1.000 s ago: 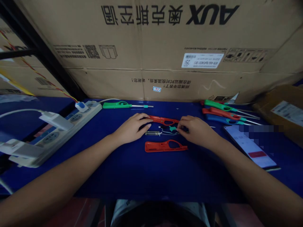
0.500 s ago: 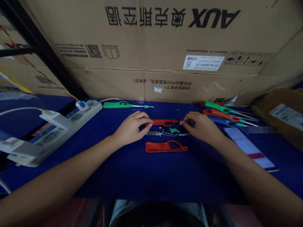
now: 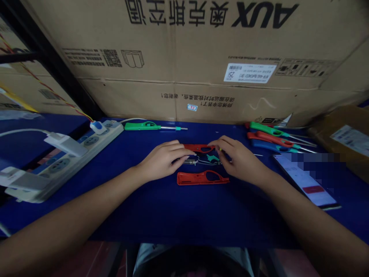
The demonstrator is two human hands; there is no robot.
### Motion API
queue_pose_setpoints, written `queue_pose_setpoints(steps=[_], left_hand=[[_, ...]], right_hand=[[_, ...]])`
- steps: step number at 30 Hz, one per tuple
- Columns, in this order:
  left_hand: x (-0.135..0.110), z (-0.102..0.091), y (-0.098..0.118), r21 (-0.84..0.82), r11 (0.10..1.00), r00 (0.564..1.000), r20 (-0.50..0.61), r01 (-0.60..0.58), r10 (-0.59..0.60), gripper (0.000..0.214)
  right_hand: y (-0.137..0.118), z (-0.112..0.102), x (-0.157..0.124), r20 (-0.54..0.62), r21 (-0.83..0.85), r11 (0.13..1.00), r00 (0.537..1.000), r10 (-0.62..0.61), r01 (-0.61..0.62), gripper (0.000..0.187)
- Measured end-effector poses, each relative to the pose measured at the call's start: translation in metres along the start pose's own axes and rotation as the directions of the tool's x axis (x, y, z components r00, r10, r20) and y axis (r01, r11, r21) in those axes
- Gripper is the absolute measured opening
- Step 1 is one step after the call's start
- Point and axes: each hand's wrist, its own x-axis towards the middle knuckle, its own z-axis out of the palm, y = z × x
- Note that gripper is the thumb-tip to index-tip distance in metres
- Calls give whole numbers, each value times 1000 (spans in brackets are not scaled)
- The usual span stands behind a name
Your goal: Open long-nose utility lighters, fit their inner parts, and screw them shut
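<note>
My left hand (image 3: 165,159) is closed, thumb and forefinger drawn together at a small white piece (image 3: 195,154) on a thin wire, above the clear lighter tank (image 3: 189,162). Between finger and thumb of my right hand (image 3: 239,156) is a small yellow piece (image 3: 220,149), its shape too small to make out. Behind the fingers lies one red lighter casing half (image 3: 196,147), partly covered by both hands. The other red casing half (image 3: 198,178) rests nearer me. A green trigger (image 3: 212,157) lies between the hands, and the metal tube is mostly hidden by my right hand.
A green lighter (image 3: 142,125) lies at the back left; several lighters (image 3: 271,140) are piled at the right. A phone (image 3: 305,181) sits by my right forearm, a power strip (image 3: 66,159) at the left. Large cardboard boxes (image 3: 161,69) wall off the back.
My left hand has shifted from the far red casing half to the small white piece. My right hand has moved slightly left with the yellow piece, over the metal tube.
</note>
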Motion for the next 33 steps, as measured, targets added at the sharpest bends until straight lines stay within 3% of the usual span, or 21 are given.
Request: queue_pose_setpoints(steps=[3, 8, 13, 22, 33], left_hand=[[0, 1, 0, 12, 999, 999, 11, 46, -46, 29], [-2, 4, -4, -3, 994, 993, 58, 105, -105, 21], [-2, 7, -8, -39, 986, 980, 121, 161, -155, 18], [1, 12, 0, -121, 989, 996, 39, 81, -77, 17], [2, 6, -3, -113, 993, 996, 89, 27, -17, 16]], right_hand=[[-4, 2, -2, 36, -75, 996, 999, -40, 43, 28], [-10, 7, -3, 68, -3, 999, 997, -44, 44, 28], [-18, 10, -2, 115, -32, 999, 993, -23, 27, 20], [-16, 26, 0, 68, 76, 997, 997, 22, -27, 10], [-21, 19, 1, 123, 51, 999, 992, -23, 17, 17]])
